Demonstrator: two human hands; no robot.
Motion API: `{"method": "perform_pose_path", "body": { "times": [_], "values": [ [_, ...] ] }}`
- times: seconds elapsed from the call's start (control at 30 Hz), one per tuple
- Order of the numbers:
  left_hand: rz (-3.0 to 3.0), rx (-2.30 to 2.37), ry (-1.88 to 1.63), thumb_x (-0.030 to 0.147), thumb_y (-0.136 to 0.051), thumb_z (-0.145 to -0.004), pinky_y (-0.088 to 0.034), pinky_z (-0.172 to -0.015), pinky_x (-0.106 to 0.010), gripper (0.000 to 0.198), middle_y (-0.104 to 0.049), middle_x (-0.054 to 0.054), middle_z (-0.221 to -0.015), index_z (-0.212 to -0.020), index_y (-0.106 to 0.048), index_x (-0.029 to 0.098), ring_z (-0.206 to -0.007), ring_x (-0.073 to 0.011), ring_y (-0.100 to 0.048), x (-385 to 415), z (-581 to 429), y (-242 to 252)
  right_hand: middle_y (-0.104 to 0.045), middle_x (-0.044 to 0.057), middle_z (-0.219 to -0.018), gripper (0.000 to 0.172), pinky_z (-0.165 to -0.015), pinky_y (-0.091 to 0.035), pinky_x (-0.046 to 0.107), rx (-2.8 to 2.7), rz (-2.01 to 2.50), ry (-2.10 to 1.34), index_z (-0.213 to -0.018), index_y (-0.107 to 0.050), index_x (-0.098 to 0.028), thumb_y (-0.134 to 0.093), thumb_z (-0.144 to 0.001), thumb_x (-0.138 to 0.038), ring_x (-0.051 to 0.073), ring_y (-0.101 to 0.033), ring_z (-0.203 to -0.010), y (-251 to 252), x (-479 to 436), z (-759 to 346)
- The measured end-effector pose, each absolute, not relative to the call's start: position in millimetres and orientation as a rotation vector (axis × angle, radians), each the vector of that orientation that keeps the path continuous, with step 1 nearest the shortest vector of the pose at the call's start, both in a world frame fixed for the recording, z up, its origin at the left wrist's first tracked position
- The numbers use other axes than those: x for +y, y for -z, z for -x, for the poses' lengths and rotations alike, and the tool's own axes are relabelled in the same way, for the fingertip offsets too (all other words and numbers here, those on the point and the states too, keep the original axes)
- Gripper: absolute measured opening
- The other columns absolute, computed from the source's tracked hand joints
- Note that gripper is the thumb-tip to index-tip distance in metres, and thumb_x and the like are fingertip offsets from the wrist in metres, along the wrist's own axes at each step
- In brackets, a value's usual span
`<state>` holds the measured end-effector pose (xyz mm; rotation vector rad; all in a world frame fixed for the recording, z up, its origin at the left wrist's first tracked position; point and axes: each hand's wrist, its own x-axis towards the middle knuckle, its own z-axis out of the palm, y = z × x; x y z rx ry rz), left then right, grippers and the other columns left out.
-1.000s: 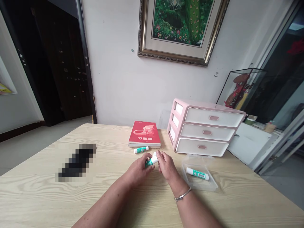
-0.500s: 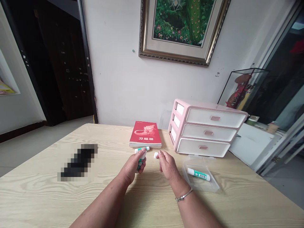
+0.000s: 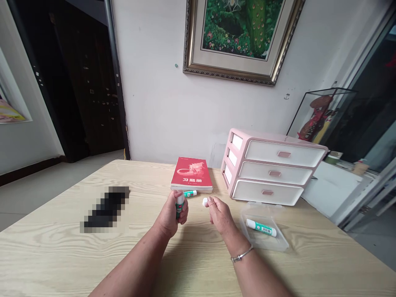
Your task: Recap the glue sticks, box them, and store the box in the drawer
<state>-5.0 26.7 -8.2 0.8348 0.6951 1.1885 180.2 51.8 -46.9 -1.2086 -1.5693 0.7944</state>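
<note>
My left hand is wrapped round a green and white glue stick, which stands upright in the fist with the thumb up at its white top. Between the thumb and fingers of my right hand is a small white cap. The two hands are apart, above the table. Behind the left hand a second glue stick lies in front of the red book, partly hidden by that hand. A third glue stick rests in a clear plastic tray to the right of my right wrist.
The red book lies at the table's back edge. A pink and white drawer unit stands at the back right, behind the tray. On the left of the wooden table is a dark pixelated patch. A framed picture hangs on the wall.
My left hand has turned the glue stick more upright, and its thumb has shifted to the top. The right hand keeps the cap in nearly the same place. The view has moved slightly.
</note>
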Motion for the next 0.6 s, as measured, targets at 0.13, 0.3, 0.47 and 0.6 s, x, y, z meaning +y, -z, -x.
{"method": "perform_pose_path", "body": {
  "times": [0.13,0.3,0.47,0.6],
  "values": [
    [-0.805,0.707,-1.199,0.050,-0.037,-0.079,-0.015,-0.037,-0.024,0.046,-0.029,0.005,-0.035,-0.043,-0.041,0.022,-0.030,-0.0067,-0.020,24.9,2.6,5.0,-0.043,-0.006,-0.045,0.052,-0.043,-0.036,0.024,-1.566,1.216,-0.793,-0.079,-0.058,-0.020,-0.038,-0.093,-0.066,0.013,-0.043,-0.039,46.3,51.2,-180.4],
    [-0.785,0.709,-1.202,0.049,-0.038,-0.076,-0.015,-0.036,-0.024,0.044,-0.030,0.004,-0.034,-0.041,-0.040,0.022,-0.029,-0.0073,-0.021,22.1,-1.0,3.5,-0.042,-0.006,-0.044,0.052,-0.043,-0.036,0.024,-1.562,1.213,-0.787,-0.079,-0.057,-0.020,-0.038,-0.093,-0.066,0.013,-0.044,-0.039,46.2,51.4,-180.3],
    [-0.782,0.712,-1.214,0.050,-0.037,-0.078,-0.016,-0.036,-0.025,0.045,-0.029,0.004,-0.033,-0.042,-0.038,0.023,-0.029,-0.0075,-0.020,22.7,-1.2,5.0,-0.041,-0.007,-0.044,0.052,-0.042,-0.036,0.024,-1.559,1.216,-0.788,-0.079,-0.057,-0.021,-0.037,-0.093,-0.066,0.014,-0.044,-0.038,46.6,52.1,-180.5],
    [-0.830,0.705,-1.224,0.052,-0.040,-0.081,-0.019,-0.038,-0.024,0.046,-0.031,0.006,-0.036,-0.046,-0.039,0.022,-0.032,-0.0073,-0.022,24.5,-2.7,8.4,-0.042,-0.006,-0.046,0.049,-0.043,-0.036,0.024,-1.559,1.182,-0.800,-0.079,-0.058,-0.020,-0.041,-0.093,-0.064,0.013,-0.043,-0.039,41.0,48.1,-179.7]
  ]
}}
